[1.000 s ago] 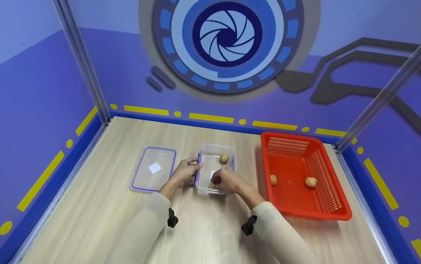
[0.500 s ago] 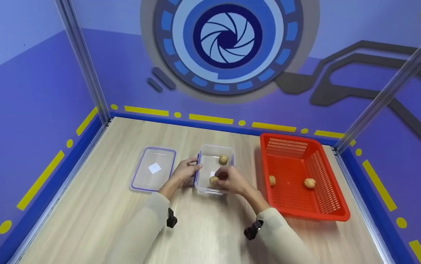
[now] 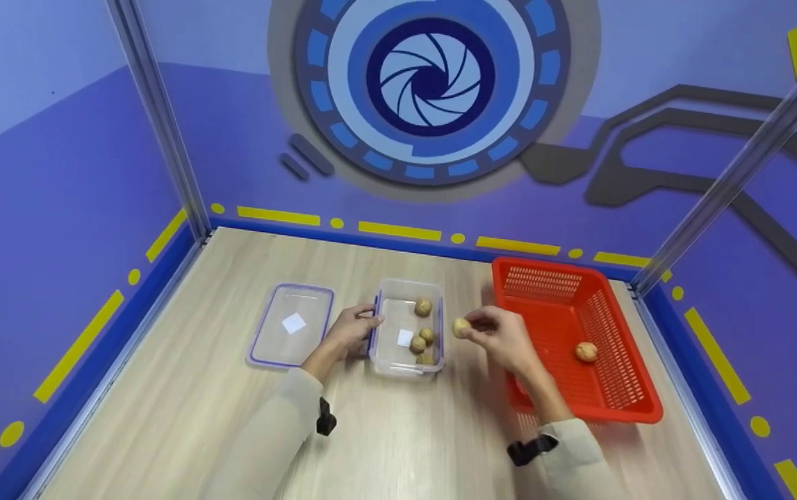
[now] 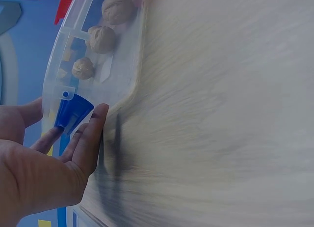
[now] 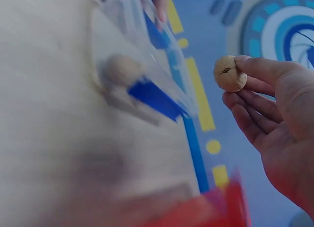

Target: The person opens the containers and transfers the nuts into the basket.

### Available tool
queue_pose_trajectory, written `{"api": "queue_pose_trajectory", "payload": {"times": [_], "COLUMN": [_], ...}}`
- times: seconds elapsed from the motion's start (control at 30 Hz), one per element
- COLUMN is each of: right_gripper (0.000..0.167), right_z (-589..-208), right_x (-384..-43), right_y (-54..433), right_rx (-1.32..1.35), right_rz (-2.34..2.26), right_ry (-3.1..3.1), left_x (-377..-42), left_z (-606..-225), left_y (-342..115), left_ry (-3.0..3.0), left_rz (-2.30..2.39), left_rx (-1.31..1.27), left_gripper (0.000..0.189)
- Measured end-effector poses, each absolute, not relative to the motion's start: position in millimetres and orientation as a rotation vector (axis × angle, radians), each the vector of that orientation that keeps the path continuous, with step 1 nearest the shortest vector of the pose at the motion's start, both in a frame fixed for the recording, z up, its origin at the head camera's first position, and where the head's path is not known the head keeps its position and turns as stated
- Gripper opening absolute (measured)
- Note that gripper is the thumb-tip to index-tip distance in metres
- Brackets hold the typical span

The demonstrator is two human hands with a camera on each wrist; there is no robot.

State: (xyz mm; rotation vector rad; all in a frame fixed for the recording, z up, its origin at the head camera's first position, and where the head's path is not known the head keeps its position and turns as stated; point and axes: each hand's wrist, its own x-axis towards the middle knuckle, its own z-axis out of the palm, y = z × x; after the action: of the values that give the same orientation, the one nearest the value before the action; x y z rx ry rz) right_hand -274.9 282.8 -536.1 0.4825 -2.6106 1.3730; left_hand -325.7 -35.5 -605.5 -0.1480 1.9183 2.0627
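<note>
A clear plastic food container [image 3: 388, 368] with blue side latches stands on the table, several walnuts [image 3: 423, 307] lying along its right side. My left hand [image 3: 351, 329] holds its left wall, thumb at the rim and fingers outside by the blue latch [image 4: 73, 111]. Between thumb and fingertips, my right hand [image 3: 506, 340] pinches another walnut [image 5: 229, 73], up in the air between the container and the red plastic basket [image 3: 638, 396]. One walnut [image 3: 586, 352] lies in the basket, on its right side.
The container's clear lid [image 3: 294, 302], with a purple-blue edge and a white square label, lies flat on the table [image 3: 162, 417] left of my left hand. Blue-purple panels [image 3: 231, 139] and metal posts [image 3: 162, 118] enclose the table at the back and sides.
My right hand has gone from inside the container to the basket side and now pinches the walnut that lay at the basket's left. The left hand stays put on the container.
</note>
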Motion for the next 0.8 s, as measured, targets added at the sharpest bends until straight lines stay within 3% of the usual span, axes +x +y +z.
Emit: {"api": "queue_pose_trajectory", "payload": {"times": [0.43, 0.8], "right_gripper": [0.028, 0.034], "right_z": [-528.8, -556.3], "right_x": [-261.2, -269.4], "right_y": [360.4, 397.7], "right_rx": [0.181, -0.045], "right_rz": [1.379, 1.241], "right_ry": [-2.538, -2.671], "left_x": [-325.1, -323.2], "left_z": [-606.1, -605.4], "left_y": [-38.6, -36.6], "left_ry": [1.945, 1.960], "left_rz": [2.036, 2.045], "left_rx": [-0.114, -0.124], "left_gripper": [0.055, 0.055]}}
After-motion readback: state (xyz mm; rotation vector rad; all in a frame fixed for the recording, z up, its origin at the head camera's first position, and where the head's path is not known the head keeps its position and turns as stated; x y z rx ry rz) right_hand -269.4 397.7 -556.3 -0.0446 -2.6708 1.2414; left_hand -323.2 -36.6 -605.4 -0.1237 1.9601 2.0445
